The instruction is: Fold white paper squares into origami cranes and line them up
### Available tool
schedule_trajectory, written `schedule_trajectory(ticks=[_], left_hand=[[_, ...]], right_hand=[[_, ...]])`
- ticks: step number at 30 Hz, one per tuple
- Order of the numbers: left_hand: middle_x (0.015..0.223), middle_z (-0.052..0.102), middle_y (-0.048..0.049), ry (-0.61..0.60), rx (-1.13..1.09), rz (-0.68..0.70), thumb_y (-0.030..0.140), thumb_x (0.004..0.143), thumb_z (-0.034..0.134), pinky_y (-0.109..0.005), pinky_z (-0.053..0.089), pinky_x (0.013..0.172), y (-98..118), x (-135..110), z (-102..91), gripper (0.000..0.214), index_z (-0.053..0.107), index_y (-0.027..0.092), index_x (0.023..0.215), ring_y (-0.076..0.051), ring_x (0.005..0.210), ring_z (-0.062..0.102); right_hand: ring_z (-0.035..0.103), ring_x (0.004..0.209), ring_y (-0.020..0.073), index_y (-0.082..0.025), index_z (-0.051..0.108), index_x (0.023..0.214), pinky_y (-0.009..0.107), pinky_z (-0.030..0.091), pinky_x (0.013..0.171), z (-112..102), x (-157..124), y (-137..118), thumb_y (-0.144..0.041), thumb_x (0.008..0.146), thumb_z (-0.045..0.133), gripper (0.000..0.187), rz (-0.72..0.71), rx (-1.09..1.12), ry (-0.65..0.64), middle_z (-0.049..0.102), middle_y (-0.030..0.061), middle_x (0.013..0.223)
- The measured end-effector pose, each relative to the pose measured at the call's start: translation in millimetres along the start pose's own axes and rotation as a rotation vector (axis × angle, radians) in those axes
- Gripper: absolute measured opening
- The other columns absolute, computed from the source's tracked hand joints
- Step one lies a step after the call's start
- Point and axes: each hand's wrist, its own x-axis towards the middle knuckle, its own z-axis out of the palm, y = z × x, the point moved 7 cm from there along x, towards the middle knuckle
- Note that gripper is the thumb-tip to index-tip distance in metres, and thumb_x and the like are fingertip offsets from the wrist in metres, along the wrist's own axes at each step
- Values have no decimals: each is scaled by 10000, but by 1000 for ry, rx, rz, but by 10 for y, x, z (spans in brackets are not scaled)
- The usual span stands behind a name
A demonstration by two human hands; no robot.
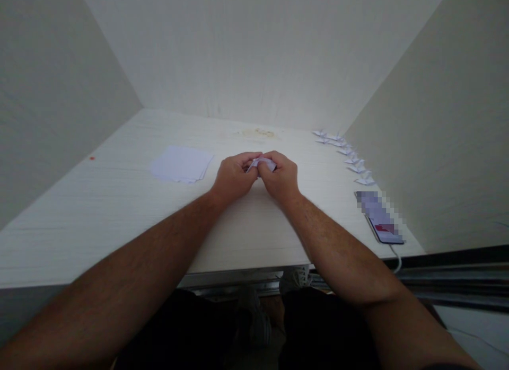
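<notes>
- A plain, pale back wall (254, 52) fills the upper middle of the frame, evenly lit.
- An off-white left wall (51, 94) and right wall (449, 137) close in from the sides and meet it in corners.
- A light wood-grain desk (119, 216) spans the middle, fitted between the walls.
- A faint yellowish stain (257, 132) marks the desk's far edge, and a small red spot (92, 158) sits at centre left.
- At lower right, a dark rail (453, 280) runs above a pale floor (477, 327).
</notes>
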Motion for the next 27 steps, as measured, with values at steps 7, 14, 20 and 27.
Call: schedule_trajectory(ticks=[7, 14, 20, 27], left_hand=[[1002, 796, -79, -7, -97, -27, 197, 786, 647, -308, 633, 768, -8, -28, 64, 463, 720, 164, 1243, -165, 816, 744], [1021, 796, -62, 17, -93, -27, 207, 777, 671, -311, 631, 786, 71, -42, 74, 381, 757, 179, 1147, -192, 870, 754], [827, 788, -41, 35, -150, -45, 181, 769, 670, -252, 617, 662, 116, -44, 67, 264, 760, 168, 1017, -144, 690, 728], [750, 760, -15, 40, -262, -82, 126, 728, 636, -239, 615, 605, 101, -27, 56, 258, 735, 157, 965, -122, 611, 699]], right_hand=[[614, 726, 150, -229, 676, 840, 296, 510, 686, -13, -4, 80, -253, 820, 580, 101, 99, 132, 99, 682, 5, 819], [559, 639, 123, -224, 562, 777, 251, 479, 598, -46, -34, 36, -257, 754, 599, 55, 213, 207, 145, 598, -38, 701], [537, 626, 118, -226, 590, 803, 245, 478, 567, -8, -44, 63, -244, 744, 572, 64, 251, 305, 127, 589, -41, 710], [551, 608, 115, -226, 656, 833, 247, 473, 564, -18, -24, 74, -207, 788, 509, 155, 235, 374, 124, 635, -23, 724]])
